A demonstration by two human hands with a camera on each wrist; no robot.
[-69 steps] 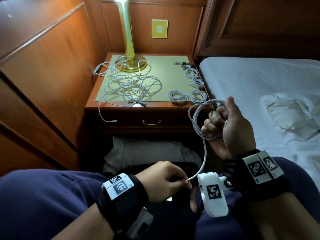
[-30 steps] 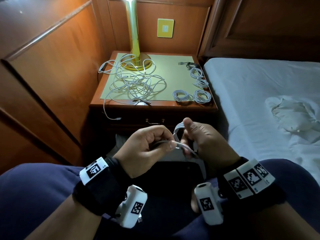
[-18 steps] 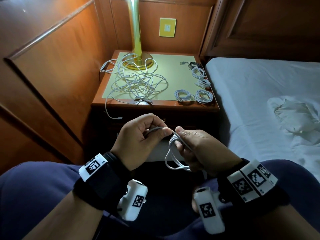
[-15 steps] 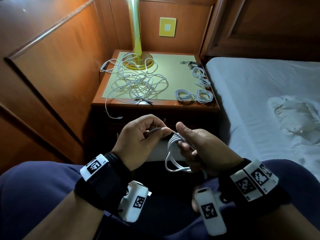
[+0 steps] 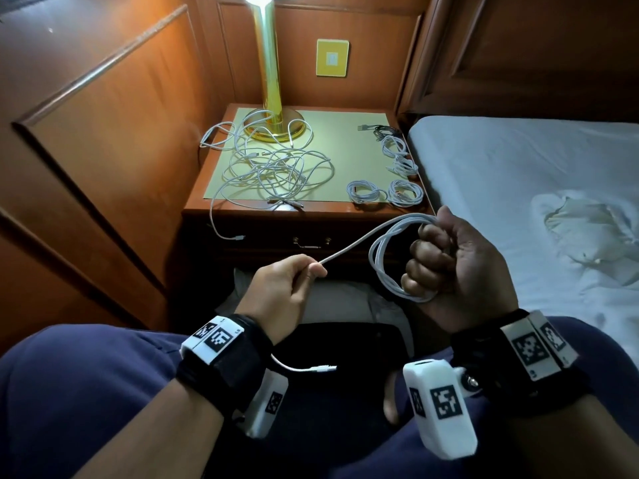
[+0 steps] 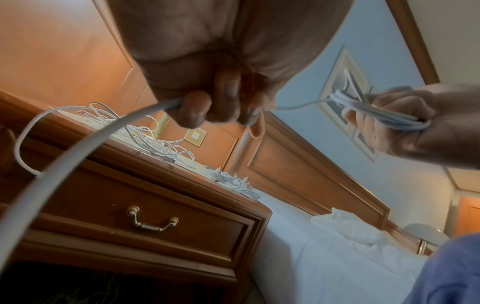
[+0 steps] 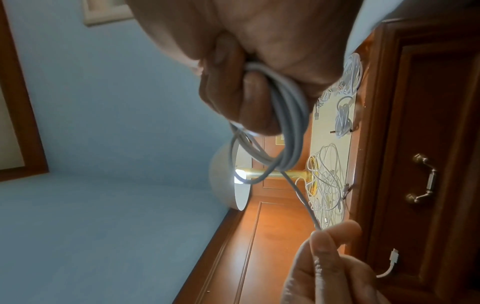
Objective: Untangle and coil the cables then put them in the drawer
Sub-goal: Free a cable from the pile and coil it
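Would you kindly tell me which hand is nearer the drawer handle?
Left. The left hand sits just below the drawer handle; the right hand is farther off, toward the bed.

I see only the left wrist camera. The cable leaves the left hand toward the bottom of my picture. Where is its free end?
Observer: In the head view, the cable ends in a plug that hangs below the left hand, over the lap.
Operator: And the lamp, are loose cables near it?
Observer: Yes, loops of the tangled cables curve round the lamp base on the nightstand.
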